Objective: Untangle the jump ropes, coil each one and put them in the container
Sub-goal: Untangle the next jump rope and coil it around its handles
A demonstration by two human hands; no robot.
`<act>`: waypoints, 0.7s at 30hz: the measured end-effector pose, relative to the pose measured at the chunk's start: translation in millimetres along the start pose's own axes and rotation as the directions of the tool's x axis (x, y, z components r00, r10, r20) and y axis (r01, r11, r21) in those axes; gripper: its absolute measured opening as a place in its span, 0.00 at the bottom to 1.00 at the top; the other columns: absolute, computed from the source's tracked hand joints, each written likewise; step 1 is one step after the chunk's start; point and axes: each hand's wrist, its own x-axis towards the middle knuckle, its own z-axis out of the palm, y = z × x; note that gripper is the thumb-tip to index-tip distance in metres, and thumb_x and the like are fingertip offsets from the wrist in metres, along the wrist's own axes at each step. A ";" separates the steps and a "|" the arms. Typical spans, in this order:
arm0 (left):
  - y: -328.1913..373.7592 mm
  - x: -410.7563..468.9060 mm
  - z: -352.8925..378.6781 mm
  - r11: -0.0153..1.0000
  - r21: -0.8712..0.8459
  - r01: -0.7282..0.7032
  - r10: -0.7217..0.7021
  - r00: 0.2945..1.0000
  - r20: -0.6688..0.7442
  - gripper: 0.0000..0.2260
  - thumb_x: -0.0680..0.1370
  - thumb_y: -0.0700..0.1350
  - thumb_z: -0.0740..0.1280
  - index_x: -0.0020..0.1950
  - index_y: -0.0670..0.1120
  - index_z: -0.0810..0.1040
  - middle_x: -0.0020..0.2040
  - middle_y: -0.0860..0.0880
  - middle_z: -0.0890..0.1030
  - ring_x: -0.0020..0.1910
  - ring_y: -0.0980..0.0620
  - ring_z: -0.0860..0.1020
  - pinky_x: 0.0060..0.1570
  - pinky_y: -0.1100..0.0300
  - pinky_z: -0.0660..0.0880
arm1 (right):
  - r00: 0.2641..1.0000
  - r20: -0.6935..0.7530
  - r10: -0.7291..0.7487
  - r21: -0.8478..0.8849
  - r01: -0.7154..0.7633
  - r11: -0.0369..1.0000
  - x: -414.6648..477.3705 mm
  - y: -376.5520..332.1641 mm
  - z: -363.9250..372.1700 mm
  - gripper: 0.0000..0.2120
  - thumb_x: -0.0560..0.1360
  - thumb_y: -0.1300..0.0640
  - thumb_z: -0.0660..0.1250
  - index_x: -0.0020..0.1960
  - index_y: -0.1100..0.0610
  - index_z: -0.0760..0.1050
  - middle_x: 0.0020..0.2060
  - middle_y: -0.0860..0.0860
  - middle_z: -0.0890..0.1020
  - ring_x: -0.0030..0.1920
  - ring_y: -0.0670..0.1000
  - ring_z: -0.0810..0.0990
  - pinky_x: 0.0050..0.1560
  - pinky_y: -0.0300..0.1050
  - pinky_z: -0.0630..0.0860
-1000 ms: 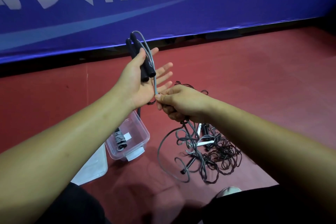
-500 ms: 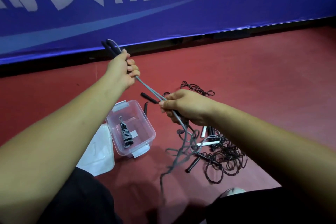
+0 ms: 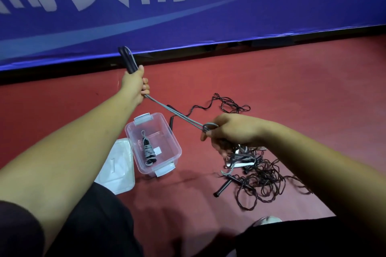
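Left hand (image 3: pixel 135 81) fisted round two black handles (image 3: pixel 127 59), tips pointing up-left toward the banner (image 3: pixel 188 16). Doubled grey rope (image 3: pixel 173 113) runs taut from that fist, long axis down-right, to the right hand (image 3: pixel 229 131), which grips it with curled fingers. Container (image 3: pixel 174 142) sits on the floor under the span, with one coiled rope (image 3: pixel 148 150) inside. Tangle (image 3: pixel 261 171) lies below the right hand. Since half a second ago, the right hand has drawn slightly further right, and a small grey loop now shows at its fingers.
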 end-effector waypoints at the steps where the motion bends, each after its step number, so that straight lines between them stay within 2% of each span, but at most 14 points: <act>1: 0.4 1.9 -3.5 1.000 0.013 -0.013 0.013 1.000 -0.013 0.08 0.83 0.49 0.62 0.47 0.52 0.65 0.31 0.51 0.64 0.20 0.59 0.60 0.19 0.68 0.54 | 1.000 0.016 0.012 0.040 -0.012 0.999 -2.0 -0.2 -3.1 0.12 0.84 0.65 0.55 0.60 0.71 0.72 0.33 0.60 0.78 0.29 0.54 0.79 0.30 0.45 0.76; 3: 2.4 7.1 -14.5 0.998 0.051 -0.046 0.049 0.997 -0.059 0.09 0.83 0.49 0.61 0.46 0.52 0.64 0.31 0.50 0.64 0.19 0.59 0.59 0.19 0.69 0.55 | 0.999 0.040 0.031 0.147 -0.037 0.988 -7.4 2.3 -11.4 0.12 0.84 0.67 0.53 0.60 0.74 0.71 0.39 0.64 0.80 0.33 0.56 0.83 0.34 0.46 0.81; 4: 4.2 10.0 -20.9 0.996 0.070 -0.060 0.066 0.994 -0.084 0.09 0.83 0.49 0.61 0.45 0.51 0.64 0.31 0.50 0.63 0.19 0.59 0.59 0.19 0.69 0.55 | 0.998 0.034 0.049 0.156 -0.054 0.986 -10.6 4.6 -16.1 0.13 0.84 0.68 0.54 0.60 0.75 0.72 0.40 0.65 0.81 0.31 0.54 0.82 0.32 0.43 0.80; 6: 7.9 15.3 -32.9 0.993 0.094 -0.066 0.077 0.989 -0.127 0.10 0.84 0.49 0.60 0.44 0.51 0.63 0.31 0.50 0.63 0.19 0.59 0.59 0.20 0.70 0.55 | 0.999 0.003 0.054 0.138 -0.054 0.989 -15.4 10.1 -24.2 0.13 0.82 0.69 0.54 0.57 0.72 0.75 0.37 0.61 0.80 0.25 0.49 0.76 0.25 0.38 0.72; 8: 9.4 17.1 -39.7 0.993 0.109 -0.050 0.065 0.989 -0.131 0.10 0.84 0.49 0.61 0.44 0.51 0.63 0.32 0.50 0.63 0.19 0.59 0.59 0.20 0.70 0.55 | 0.999 -0.036 -0.009 0.206 0.017 0.978 -13.8 14.5 -30.1 0.11 0.82 0.68 0.55 0.55 0.65 0.75 0.33 0.59 0.75 0.23 0.48 0.67 0.23 0.38 0.62; 10: 9.1 14.2 -36.8 0.983 0.169 -0.064 0.078 0.994 -0.078 0.10 0.83 0.49 0.61 0.45 0.51 0.63 0.31 0.50 0.64 0.19 0.59 0.59 0.20 0.69 0.55 | 0.999 -0.051 -0.020 0.277 0.034 0.960 -10.7 13.5 -34.2 0.10 0.83 0.58 0.58 0.59 0.59 0.75 0.28 0.56 0.70 0.22 0.47 0.59 0.23 0.37 0.54; 11: 8.8 11.4 -32.8 0.975 0.206 -0.085 0.094 0.995 -0.037 0.10 0.83 0.49 0.61 0.45 0.52 0.63 0.31 0.50 0.64 0.20 0.59 0.59 0.20 0.69 0.55 | 1.000 -0.027 -0.004 0.275 0.012 0.961 -9.7 11.8 -35.6 0.14 0.83 0.50 0.58 0.61 0.56 0.76 0.26 0.55 0.68 0.23 0.47 0.57 0.24 0.37 0.52; 13: 8.0 6.4 -24.7 0.961 0.248 -0.119 0.113 0.993 0.039 0.09 0.83 0.48 0.62 0.45 0.52 0.65 0.31 0.50 0.64 0.20 0.58 0.60 0.20 0.67 0.56 | 0.999 0.032 0.038 0.176 -0.043 0.984 -8.7 8.9 -36.7 0.25 0.81 0.37 0.55 0.62 0.52 0.78 0.24 0.53 0.63 0.23 0.48 0.56 0.23 0.37 0.53; 14: 7.2 5.4 -22.4 0.960 0.252 -0.123 0.111 0.992 0.061 0.09 0.83 0.47 0.63 0.45 0.52 0.65 0.31 0.50 0.64 0.20 0.58 0.60 0.20 0.67 0.56 | 0.997 0.056 0.052 0.096 -0.057 0.994 -9.4 8.8 -36.8 0.27 0.80 0.35 0.55 0.60 0.54 0.81 0.24 0.53 0.61 0.22 0.49 0.56 0.23 0.37 0.55; 16: 5.0 6.5 -20.8 0.963 0.248 -0.109 0.095 0.993 0.068 0.09 0.82 0.44 0.63 0.44 0.51 0.66 0.31 0.49 0.64 0.18 0.59 0.60 0.20 0.68 0.57 | 0.989 0.130 0.074 -0.022 -0.072 0.997 -9.2 11.6 -36.1 0.25 0.80 0.40 0.60 0.52 0.61 0.82 0.23 0.54 0.64 0.19 0.49 0.60 0.22 0.37 0.58; 17: 3.4 7.9 -21.3 0.962 0.254 -0.096 0.084 0.995 0.061 0.10 0.82 0.42 0.63 0.44 0.50 0.66 0.31 0.49 0.64 0.18 0.59 0.60 0.19 0.69 0.57 | 0.982 0.173 0.073 -0.026 -0.069 0.997 -8.3 13.3 -34.4 0.21 0.80 0.44 0.63 0.48 0.63 0.81 0.23 0.56 0.69 0.19 0.50 0.64 0.21 0.38 0.62; 19: -1.3 11.7 -22.3 0.949 0.309 -0.068 0.057 0.997 0.044 0.11 0.82 0.39 0.63 0.42 0.48 0.67 0.31 0.48 0.64 0.17 0.60 0.61 0.18 0.69 0.57 | 0.976 0.214 0.032 0.076 -0.050 0.996 -5.3 15.8 -30.1 0.14 0.80 0.53 0.65 0.43 0.63 0.79 0.33 0.60 0.80 0.24 0.52 0.74 0.24 0.40 0.70; 20: -4.3 14.2 -22.9 0.935 0.350 -0.056 0.046 0.998 0.035 0.11 0.81 0.37 0.63 0.41 0.47 0.67 0.31 0.48 0.64 0.16 0.60 0.61 0.18 0.69 0.57 | 0.978 0.209 -0.004 0.134 -0.025 0.991 -3.8 16.0 -29.8 0.13 0.81 0.57 0.64 0.43 0.65 0.78 0.37 0.60 0.83 0.25 0.51 0.76 0.25 0.40 0.72; 21: -7.2 16.2 -23.7 0.918 0.394 -0.046 0.040 0.999 0.024 0.11 0.81 0.36 0.62 0.40 0.46 0.67 0.31 0.48 0.64 0.15 0.60 0.61 0.18 0.69 0.57 | 0.979 0.200 -0.047 0.199 0.007 0.980 -2.2 14.7 -30.2 0.12 0.82 0.60 0.62 0.44 0.66 0.78 0.37 0.59 0.83 0.24 0.49 0.74 0.24 0.39 0.69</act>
